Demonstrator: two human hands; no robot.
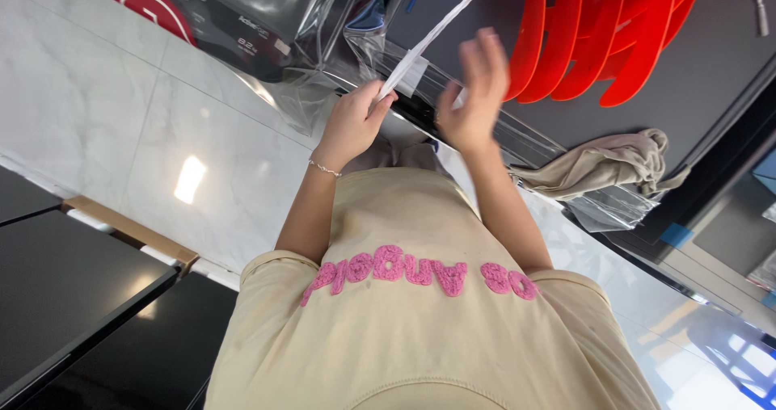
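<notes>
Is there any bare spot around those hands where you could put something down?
Yes: the pale marble floor lies bare between the black panel and the clear plastic wrap. It is crowded by the left hand and right hand, among the white strip, red chairs and beige cloth.

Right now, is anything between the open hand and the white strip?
Nothing visible. The left hand pinches the white strip; the right hand, fingers spread and blurred, is just beside it, with only open space between, above clear plastic wrap.
</notes>
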